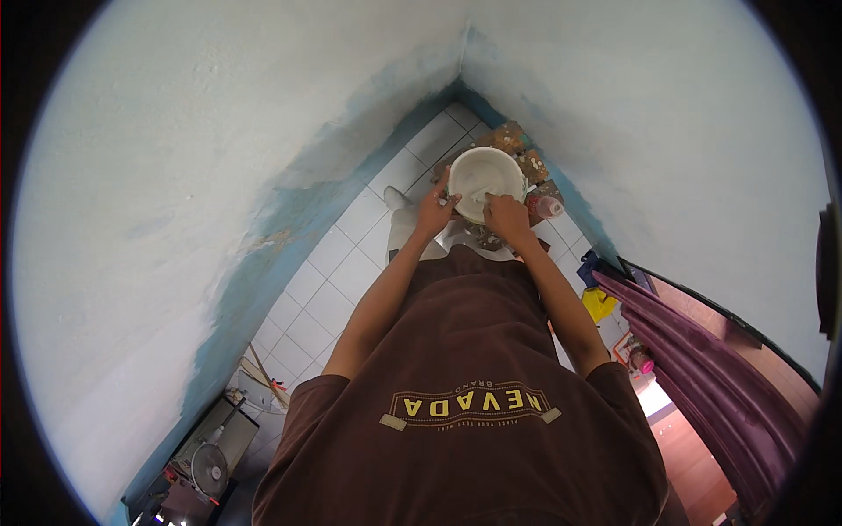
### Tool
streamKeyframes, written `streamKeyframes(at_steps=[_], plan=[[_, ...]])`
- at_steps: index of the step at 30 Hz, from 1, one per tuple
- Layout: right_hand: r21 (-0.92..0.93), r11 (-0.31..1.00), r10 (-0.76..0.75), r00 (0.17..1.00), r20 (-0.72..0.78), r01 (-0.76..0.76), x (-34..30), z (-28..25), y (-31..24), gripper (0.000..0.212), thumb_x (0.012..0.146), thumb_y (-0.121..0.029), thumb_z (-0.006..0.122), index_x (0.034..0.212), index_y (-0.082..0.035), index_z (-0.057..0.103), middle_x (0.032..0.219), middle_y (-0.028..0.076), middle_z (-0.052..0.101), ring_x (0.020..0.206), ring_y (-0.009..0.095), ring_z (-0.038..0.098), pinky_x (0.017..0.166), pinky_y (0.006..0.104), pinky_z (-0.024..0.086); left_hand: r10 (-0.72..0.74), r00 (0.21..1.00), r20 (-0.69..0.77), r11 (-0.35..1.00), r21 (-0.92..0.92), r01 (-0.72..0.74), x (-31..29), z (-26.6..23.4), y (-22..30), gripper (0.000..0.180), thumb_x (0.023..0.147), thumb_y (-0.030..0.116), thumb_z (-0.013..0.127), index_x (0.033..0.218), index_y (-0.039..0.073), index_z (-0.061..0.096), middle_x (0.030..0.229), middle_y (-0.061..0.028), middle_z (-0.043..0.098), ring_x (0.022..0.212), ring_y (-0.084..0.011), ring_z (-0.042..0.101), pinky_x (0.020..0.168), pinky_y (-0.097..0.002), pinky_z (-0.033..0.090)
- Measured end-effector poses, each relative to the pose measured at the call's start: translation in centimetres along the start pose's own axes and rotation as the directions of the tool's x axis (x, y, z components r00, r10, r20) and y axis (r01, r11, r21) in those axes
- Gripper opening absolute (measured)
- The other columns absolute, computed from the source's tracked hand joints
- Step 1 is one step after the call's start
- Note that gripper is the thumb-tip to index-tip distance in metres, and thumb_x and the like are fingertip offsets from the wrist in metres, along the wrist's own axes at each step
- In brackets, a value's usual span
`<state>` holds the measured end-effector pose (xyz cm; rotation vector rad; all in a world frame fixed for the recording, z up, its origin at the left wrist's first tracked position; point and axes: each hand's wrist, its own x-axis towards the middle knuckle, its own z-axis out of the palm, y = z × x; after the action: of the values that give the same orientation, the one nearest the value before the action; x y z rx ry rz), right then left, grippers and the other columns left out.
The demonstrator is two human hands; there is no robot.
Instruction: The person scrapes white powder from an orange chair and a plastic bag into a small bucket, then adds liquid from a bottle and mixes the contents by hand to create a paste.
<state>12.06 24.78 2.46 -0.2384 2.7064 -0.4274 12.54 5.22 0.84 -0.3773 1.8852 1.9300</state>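
I see the fingers of the left hand [436, 210] pinching the wall of a white bucket [453, 180], with the thumb near the rim and the others along the outside. The right hand [509, 217] curls in over the near right edge, its fingers folded together; I cannot tell whether they pinch a handle, since the pale shape [479, 195] beside them inside the bucket is too faint for me to read. The bucket stands in front of the shirt, mouth up, near the corner, and seems to rest on blotched wooden boards [506, 138]. If the right hand pushes hard at its side of the rim while the left grip loosens, I judge the bucket could tip or slide, and any wet contents could splash onto the tiled floor [329, 263]. A pinkish container [549, 207] stands just beside the right hand, so a wide swing of that wrist could knock it over. Farther out I see walls [667, 131] in white with a patchy blue band [241, 294], a purple curtain [693, 368] on the right, and a fan [209, 469] at lower left
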Motion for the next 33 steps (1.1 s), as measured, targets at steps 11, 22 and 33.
streamKeyframes(at_steps=[11,22,33], plan=[[0.57,0.821,0.134,0.964,-0.227,0.02,-5.6,-2.4,4.6,0.024,0.089,-0.024,0.069,0.098,-0.002,0.07,0.061,0.015,0.062,0.054,0.028,0.058,0.055,0.0395,0.045,0.621,0.782,-0.06,0.5,0.798,-0.336,0.4,0.4,-1.0,0.065,0.087,0.009,0.07,0.147,0.015,0.048,0.11,-0.0166,0.051,0.095,-0.0318,0.059,0.08,-0.0451,0.054],[0.487,0.873,0.357,0.661,-0.661,0.015,-6.8,-0.5,9.7,0.044,0.079,-0.009,0.073,0.12,-0.005,0.058,0.104,0.016,0.056,0.102,0.028,0.057,0.072,0.0384,0.049,0.337,0.867,0.367,0.837,0.305,-0.455,0.5,10.3,5.0,0.04,0.089,0.004,0.064,0.129,0.003,0.058,0.114,-0.0163,0.056,0.094,-0.0329,0.064,0.084,-0.0437,0.05],[0.546,0.81,0.163,0.812,-0.56,0.213,-6.1,-2.1,8.7,0.056,0.074,-0.014,0.081,0.124,-0.005,0.058,0.119,0.019,0.058,0.11,0.04,0.059,0.09,0.0445,0.051,0.353,0.845,0.401,0.808,0.324,-0.492,1.0,12.4,2.9,0.049,0.092,0.005,0.064,0.14,0.002,0.05,0.128,-0.0165,0.061,0.11,-0.0287,0.066,0.094,-0.0375,0.053]])
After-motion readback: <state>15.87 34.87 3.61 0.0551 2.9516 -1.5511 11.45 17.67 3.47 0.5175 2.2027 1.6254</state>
